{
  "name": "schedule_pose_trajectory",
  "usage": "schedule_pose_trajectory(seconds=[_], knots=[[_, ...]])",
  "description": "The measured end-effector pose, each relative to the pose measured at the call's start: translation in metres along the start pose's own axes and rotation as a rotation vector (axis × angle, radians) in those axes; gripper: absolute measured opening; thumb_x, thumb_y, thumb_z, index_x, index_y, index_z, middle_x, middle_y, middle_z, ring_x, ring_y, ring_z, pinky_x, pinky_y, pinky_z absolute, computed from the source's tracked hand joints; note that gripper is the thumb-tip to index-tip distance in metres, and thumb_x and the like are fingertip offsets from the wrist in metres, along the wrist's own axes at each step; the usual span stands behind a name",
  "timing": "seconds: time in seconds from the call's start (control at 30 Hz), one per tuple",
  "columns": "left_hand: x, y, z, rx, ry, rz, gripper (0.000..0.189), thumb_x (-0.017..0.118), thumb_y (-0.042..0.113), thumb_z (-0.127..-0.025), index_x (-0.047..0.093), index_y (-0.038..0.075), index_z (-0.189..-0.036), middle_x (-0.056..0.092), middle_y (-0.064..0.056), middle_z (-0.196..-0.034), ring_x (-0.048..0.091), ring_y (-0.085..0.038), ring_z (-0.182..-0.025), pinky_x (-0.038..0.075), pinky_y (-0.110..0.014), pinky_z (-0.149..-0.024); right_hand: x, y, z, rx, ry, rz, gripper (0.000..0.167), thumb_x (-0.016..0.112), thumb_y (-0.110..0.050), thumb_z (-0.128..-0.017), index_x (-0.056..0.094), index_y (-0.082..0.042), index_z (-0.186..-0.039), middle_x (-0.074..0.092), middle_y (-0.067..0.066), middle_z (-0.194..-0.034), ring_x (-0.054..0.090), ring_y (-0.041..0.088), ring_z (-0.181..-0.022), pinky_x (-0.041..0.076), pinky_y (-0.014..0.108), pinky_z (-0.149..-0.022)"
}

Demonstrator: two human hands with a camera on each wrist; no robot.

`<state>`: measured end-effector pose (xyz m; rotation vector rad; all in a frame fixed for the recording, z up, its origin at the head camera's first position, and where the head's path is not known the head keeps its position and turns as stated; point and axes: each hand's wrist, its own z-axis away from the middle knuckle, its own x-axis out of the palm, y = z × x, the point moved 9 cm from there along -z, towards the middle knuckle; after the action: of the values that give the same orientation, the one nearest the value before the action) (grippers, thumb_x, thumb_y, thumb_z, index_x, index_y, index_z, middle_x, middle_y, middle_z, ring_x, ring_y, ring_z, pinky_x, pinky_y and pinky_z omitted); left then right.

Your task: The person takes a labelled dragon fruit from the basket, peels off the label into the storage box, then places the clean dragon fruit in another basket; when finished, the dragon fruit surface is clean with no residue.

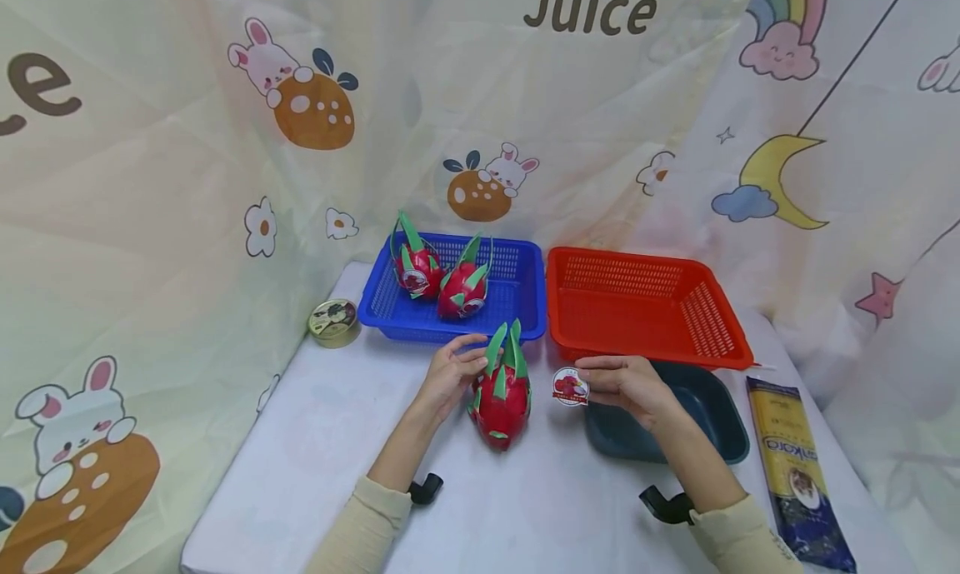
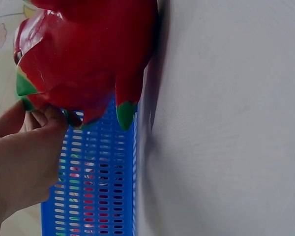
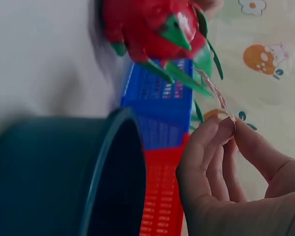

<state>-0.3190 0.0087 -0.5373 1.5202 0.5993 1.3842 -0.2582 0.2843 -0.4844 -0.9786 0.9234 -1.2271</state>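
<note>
A red dragon fruit point(image 1: 501, 407) with green leaf tips lies on the white table, its long leaves toward the blue basket. My left hand point(image 1: 454, 376) holds it at its leafy end; in the left wrist view the thumb and fingers point(image 2: 44, 120) pinch near a green-tipped scale. To its right, my right hand point(image 1: 626, 386) pinches a round sticker point(image 1: 570, 386) with a dragon fruit picture by its edge. Seen edge-on in the right wrist view, the sticker point(image 3: 214, 91) sits between thumb and fingertips, beside the fruit point(image 3: 150, 29).
The blue basket point(image 1: 528, 307) at the back holds two dragon fruits point(image 1: 462, 291) bearing stickers. A red basket point(image 1: 622, 324) stands beside it. Below the right forearm is a dark teal tub point(image 1: 720, 416). A yellow-and-blue packet point(image 1: 797, 474) lies far right, a round tin point(image 1: 333, 322) left.
</note>
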Motion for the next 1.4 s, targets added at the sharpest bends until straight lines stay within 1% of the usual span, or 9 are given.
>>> schedule_pose_trajectory(seconds=[0.07,0.3,0.47,0.73,0.9,1.0,1.1,1.23,1.4], knots=[[-0.001,0.0,0.001,-0.001,0.001,-0.005,0.043,0.062,-0.008,-0.098,0.055,-0.003,-0.14,0.076,-0.017,-0.118,0.073,-0.025,-0.114,0.058,-0.028,-0.095,-0.006,0.0,-0.001,0.01,0.002,0.004,0.033,0.076,-0.018,-0.096,0.075,-0.001,-0.125,0.076,0.009,-0.116,0.073,0.024,-0.1,0.062,0.041,-0.089],[0.0,0.002,0.001,0.007,-0.002,-0.003,0.043,0.062,-0.009,-0.097,0.054,-0.005,-0.14,0.076,-0.018,-0.118,0.072,-0.026,-0.116,0.058,-0.028,-0.096,-0.032,-0.002,-0.002,0.029,0.003,0.024,0.046,0.071,-0.019,-0.1,0.063,0.005,-0.138,0.076,0.006,-0.117,0.076,0.021,-0.099,0.061,0.039,-0.089],[0.0,0.0,0.0,0.008,0.009,0.011,0.041,0.063,-0.008,-0.097,0.055,-0.006,-0.138,0.076,-0.018,-0.117,0.073,-0.025,-0.113,0.058,-0.028,-0.096,-0.051,0.0,-0.004,0.049,0.006,0.026,0.044,0.07,-0.018,-0.101,0.063,0.003,-0.139,0.077,0.003,-0.117,0.076,0.018,-0.1,0.061,0.038,-0.09],[-0.001,-0.005,0.005,-0.017,-0.003,-0.04,0.043,0.064,-0.002,-0.099,0.055,-0.005,-0.141,0.073,-0.018,-0.125,0.069,-0.028,-0.122,0.054,-0.032,-0.103,-0.072,0.012,-0.004,0.088,-0.005,0.059,0.042,0.067,-0.019,-0.103,0.064,0.003,-0.139,0.078,0.002,-0.115,0.076,0.017,-0.099,0.061,0.039,-0.091],[0.0,-0.001,0.005,0.0,-0.026,-0.064,0.042,0.065,0.003,-0.1,0.057,-0.003,-0.142,0.071,-0.018,-0.13,0.067,-0.029,-0.125,0.052,-0.035,-0.107,-0.077,0.023,-0.01,0.099,-0.02,0.066,0.041,0.067,-0.017,-0.103,0.064,0.005,-0.138,0.078,0.004,-0.114,0.076,0.018,-0.099,0.061,0.039,-0.091],[-0.001,-0.001,0.004,-0.007,-0.034,-0.068,0.042,0.065,0.004,-0.101,0.057,-0.001,-0.142,0.07,-0.018,-0.133,0.065,-0.031,-0.128,0.052,-0.034,-0.106,-0.074,0.03,-0.015,0.103,-0.044,0.07,0.044,0.066,-0.013,-0.103,0.059,0.01,-0.14,0.078,0.007,-0.114,0.076,0.017,-0.099,0.061,0.039,-0.092],[-0.001,-0.002,0.003,-0.011,-0.04,-0.065,0.043,0.065,0.004,-0.101,0.055,-0.002,-0.143,0.069,-0.019,-0.134,0.064,-0.032,-0.129,0.053,-0.032,-0.105,-0.073,0.037,-0.02,0.11,-0.033,0.082,0.044,0.066,-0.009,-0.102,0.057,0.013,-0.14,0.078,0.009,-0.114,0.076,0.017,-0.099,0.061,0.04,-0.091],[-0.001,-0.002,0.001,-0.013,-0.04,-0.076,0.046,0.066,0.004,-0.1,0.054,-0.003,-0.144,0.071,-0.017,-0.131,0.067,-0.028,-0.124,0.056,-0.03,-0.1,-0.078,0.046,-0.025,0.107,-0.004,0.111,0.04,0.062,-0.005,-0.103,0.058,0.015,-0.138,0.078,0.012,-0.114,0.076,0.017,-0.098,0.062,0.039,-0.089],[-0.001,-0.003,0.001,-0.013,-0.038,-0.086,0.046,0.066,0.004,-0.1,0.054,-0.003,-0.143,0.074,-0.013,-0.126,0.071,-0.024,-0.118,0.057,-0.028,-0.094,-0.085,0.053,-0.029,0.073,-0.023,0.15,0.035,0.056,-0.002,-0.103,0.061,0.015,-0.134,0.078,0.011,-0.112,0.076,0.017,-0.097,0.063,0.038,-0.086]])
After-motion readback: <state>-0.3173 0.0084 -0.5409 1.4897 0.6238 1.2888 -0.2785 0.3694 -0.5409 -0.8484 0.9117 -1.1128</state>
